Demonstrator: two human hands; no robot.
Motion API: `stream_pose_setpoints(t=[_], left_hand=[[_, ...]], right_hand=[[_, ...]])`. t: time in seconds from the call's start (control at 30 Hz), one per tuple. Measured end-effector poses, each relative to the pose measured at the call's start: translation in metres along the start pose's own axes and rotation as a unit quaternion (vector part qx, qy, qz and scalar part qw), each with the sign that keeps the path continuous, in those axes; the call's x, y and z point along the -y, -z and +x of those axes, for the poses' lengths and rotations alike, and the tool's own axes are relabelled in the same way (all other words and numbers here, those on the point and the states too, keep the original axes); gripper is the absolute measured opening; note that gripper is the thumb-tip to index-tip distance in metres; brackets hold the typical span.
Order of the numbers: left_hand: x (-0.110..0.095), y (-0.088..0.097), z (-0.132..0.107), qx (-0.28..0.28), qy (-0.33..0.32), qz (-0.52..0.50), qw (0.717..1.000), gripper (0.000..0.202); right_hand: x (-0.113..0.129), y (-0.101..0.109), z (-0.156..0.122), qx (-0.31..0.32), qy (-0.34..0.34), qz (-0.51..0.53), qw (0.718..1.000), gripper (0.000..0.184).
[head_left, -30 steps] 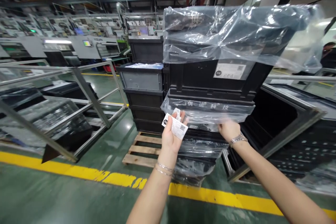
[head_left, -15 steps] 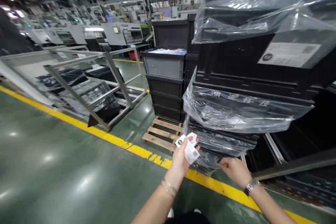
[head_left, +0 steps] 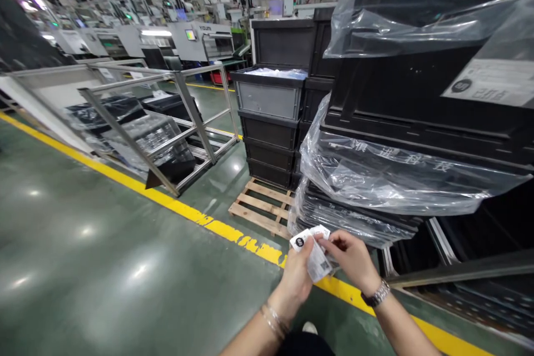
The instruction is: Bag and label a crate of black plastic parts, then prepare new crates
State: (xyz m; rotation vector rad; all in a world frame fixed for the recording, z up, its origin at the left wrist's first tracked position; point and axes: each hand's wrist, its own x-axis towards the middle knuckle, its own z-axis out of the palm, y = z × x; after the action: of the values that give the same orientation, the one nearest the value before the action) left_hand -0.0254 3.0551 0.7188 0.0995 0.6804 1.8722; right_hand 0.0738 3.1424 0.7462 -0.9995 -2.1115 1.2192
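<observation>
My left hand (head_left: 298, 272) pinches a few white paper labels (head_left: 319, 268) between thumb and fingers. One label shows a round black mark, and another has a small dark square code. From the other side my right hand (head_left: 352, 258) closes in a pinch at the labels' upper right edge. Its fingertips partly hide the rear label. Just beyond both hands stand stacked black crates (head_left: 417, 94) draped in clear plastic bags (head_left: 375, 178). A white sheet (head_left: 492, 80) with print sits under the plastic on an upper crate.
A wooden pallet (head_left: 261, 206) lies on the floor ahead, near a stack of black and grey crates (head_left: 269, 99). A metal frame cart (head_left: 196, 117) holding wrapped goods stands left. A yellow floor line (head_left: 175, 206) crosses the green floor. Machines line the background.
My right hand has moved left from beside the plastic-covered stack to the labels and now meets them. My left hand still holds the labels, slightly lower and further right in view.
</observation>
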Motion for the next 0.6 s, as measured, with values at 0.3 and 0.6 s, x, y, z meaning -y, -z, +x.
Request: stream_pose_setpoints(t=[0.3,0.6], left_hand=[[0.007,0.051,0.029,-0.075,0.059,-0.029,0.995,0.042],[0.054,0.143,0.138,-0.155,0.037,-0.137,0.978,0.031]], right_hand=[[-0.026,-0.029,0.013,0.037,-0.095,0.045,0.994,0.038],[-0.225,-0.047,0.049,-0.108,-0.22,0.049,0.968,0.042]])
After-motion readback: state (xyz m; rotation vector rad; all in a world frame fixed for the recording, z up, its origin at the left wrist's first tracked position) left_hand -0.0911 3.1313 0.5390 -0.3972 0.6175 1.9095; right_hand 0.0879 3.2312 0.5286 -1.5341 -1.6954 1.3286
